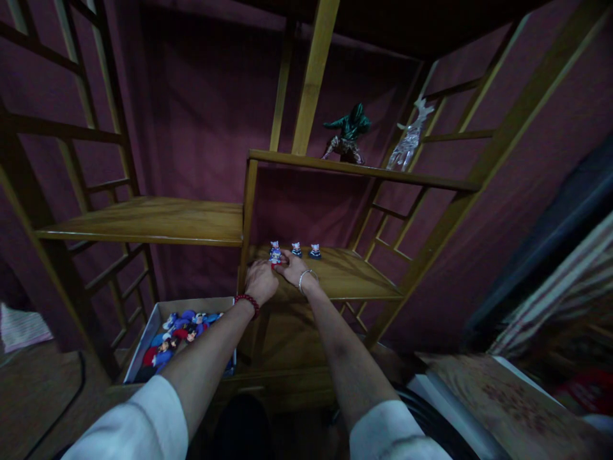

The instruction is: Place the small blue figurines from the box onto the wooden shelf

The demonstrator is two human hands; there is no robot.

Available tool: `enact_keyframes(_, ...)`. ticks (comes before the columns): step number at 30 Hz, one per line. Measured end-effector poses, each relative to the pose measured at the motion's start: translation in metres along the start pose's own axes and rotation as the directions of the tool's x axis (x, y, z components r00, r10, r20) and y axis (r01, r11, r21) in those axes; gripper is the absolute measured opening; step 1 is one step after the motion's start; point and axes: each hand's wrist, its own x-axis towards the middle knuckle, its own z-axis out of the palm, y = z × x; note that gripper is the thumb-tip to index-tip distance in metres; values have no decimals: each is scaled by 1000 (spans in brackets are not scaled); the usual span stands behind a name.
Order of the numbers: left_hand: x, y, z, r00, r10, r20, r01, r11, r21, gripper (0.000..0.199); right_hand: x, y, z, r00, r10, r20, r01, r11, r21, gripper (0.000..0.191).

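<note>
A small figurine with purple hair and a red base (275,257) stands upright between my two hands at the front left of the lower right shelf. My left hand (261,281) closes on it from the left, its fingertips partly hidden. From the right, the fingers of my right hand (292,268) pinch the same figurine. Just behind it is a small white-and-dark figurine (274,245), partly covered. Two similar ones, a middle figurine (296,249) and a right figurine (315,251), stand in line with it.
An open box (156,319) of jumbled small figurines sits below left. Above my hands, a shelf (297,160) bears a green hooded statue (352,131) and a clear glass deer (407,144). A wooden side shelf (158,220) and an upright post (249,198) are at left.
</note>
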Motion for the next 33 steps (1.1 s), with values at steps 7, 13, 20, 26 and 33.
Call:
enact_keyframes(7, -1, 1, -3, 1000, -16, 11, 16, 1000, -16, 35, -4, -6, -3, 1000, -6, 0, 6, 999, 47, 45)
enact_keyframes(13, -2, 1, -3, 1000, -23, -7, 23, 999, -24, 34, -5, -8, -3, 1000, -9, 0, 9, 1000, 21, 44)
enact_keyframes(20, -1, 1, -3, 998, -64, 9, 65, 997, -44, 36, -7, -16, -6, 1000, 11, 13, -11, 1000, 3, 46)
enact_keyframes(26, 1, -1, 0, 997, -83, 6, 83, 994, -65, 39, -3, -10, -4, 998, 66, 21, -66, 997, 33, 48)
enact_keyframes(33, 0, -1, 0, 997, -77, 0, 77, 995, -60, 38, -4, 2, -3, 999, 29, -15, -30, 997, -76, 47)
